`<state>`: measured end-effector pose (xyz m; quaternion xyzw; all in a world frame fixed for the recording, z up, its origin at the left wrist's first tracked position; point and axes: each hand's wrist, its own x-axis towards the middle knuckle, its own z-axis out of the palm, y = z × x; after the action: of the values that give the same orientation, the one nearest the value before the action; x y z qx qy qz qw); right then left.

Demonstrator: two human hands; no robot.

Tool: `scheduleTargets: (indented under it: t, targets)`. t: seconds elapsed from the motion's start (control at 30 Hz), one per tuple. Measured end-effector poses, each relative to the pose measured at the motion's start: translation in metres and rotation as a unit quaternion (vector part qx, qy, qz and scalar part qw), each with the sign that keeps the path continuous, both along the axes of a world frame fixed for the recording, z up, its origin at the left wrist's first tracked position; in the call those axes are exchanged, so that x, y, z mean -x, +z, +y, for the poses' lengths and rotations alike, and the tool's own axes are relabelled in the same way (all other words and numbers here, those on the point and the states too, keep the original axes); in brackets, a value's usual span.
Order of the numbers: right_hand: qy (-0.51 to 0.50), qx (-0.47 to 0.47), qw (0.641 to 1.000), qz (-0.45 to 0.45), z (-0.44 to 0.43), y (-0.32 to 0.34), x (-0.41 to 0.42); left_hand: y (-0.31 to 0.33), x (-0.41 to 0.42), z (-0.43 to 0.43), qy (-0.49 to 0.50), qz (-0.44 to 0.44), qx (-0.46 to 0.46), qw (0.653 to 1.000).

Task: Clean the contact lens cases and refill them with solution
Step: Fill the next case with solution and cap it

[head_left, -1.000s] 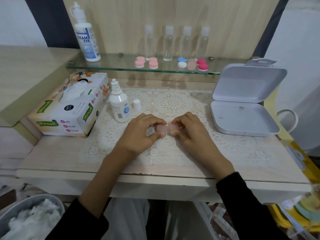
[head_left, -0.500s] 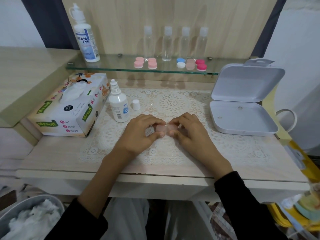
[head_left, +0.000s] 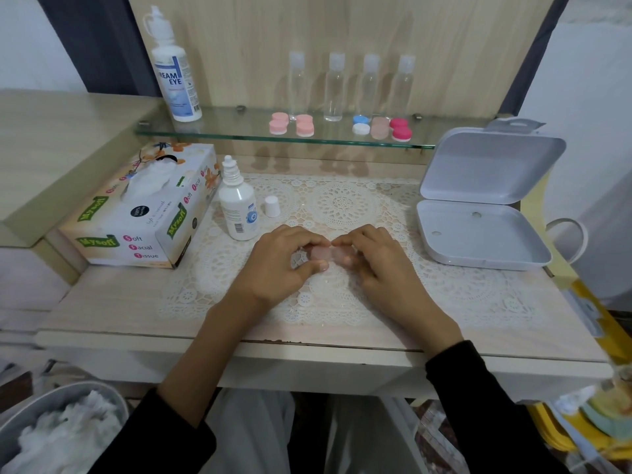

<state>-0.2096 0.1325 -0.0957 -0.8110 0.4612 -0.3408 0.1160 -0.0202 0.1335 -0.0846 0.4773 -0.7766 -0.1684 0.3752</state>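
Observation:
A pale pink contact lens case [head_left: 325, 253] lies on the lace mat, held from both ends. My left hand [head_left: 284, 265] pinches its left cap between thumb and fingers. My right hand [head_left: 379, 261] pinches its right cap the same way. Most of the case is hidden by my fingers. A small white solution bottle [head_left: 238, 206] stands uncapped just left of my hands, with its white cap [head_left: 272, 206] beside it. Several more lens cases [head_left: 342, 125], pink, blue-white and red, sit on the glass shelf.
A tissue box [head_left: 143, 213] lies at the left. An open white plastic box [head_left: 478, 213] sits at the right. A large solution bottle [head_left: 176, 70] and several clear bottles [head_left: 352, 83] stand on the shelf. A bin with used tissues [head_left: 58, 436] is at lower left.
Both hands stay on the lens case with only small finger shifts; the case has not visibly moved.

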Motion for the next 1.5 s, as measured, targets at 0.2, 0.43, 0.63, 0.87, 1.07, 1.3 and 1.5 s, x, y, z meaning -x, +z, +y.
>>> scheduleTargets:
  t: [0.2, 0.43, 0.63, 0.87, 1.07, 1.3, 1.5]
  targets:
    - [-0.041, 0.020, 0.999, 0.021, -0.0007, -0.0015, -0.0011, -0.0013, 0.0005, -0.0003, -0.001, -0.001, 0.004, 1.000]
    - [-0.065, 0.035, 0.996, 0.043, -0.0019, -0.0037, -0.0023, -0.0005, 0.0003, 0.0007, 0.002, -0.007, 0.006, 1.000]
    - [-0.073, 0.030, 0.996, 0.038, -0.0008, -0.0020, -0.0022, -0.0001, 0.0013, 0.0009, 0.001, 0.000, 0.002, 1.000]
    - [-0.101, 0.034, 0.993, 0.054, 0.0001, 0.0001, -0.0024, 0.0004, 0.0010, 0.0010, 0.005, -0.008, 0.004, 1.000]
    - [-0.067, 0.011, 0.998, 0.020, 0.0020, 0.0002, -0.0015, 0.0002, 0.0013, 0.0014, 0.003, -0.002, 0.001, 1.000]
    - [-0.100, 0.042, 0.992, 0.062, -0.0002, -0.0017, -0.0024, -0.0003, 0.0008, 0.0012, 0.005, -0.001, 0.001, 1.000]
    - [-0.073, 0.022, 0.996, 0.039, 0.0035, -0.0003, -0.0021, -0.0002, 0.0009, 0.0013, 0.001, 0.000, 0.001, 1.000]
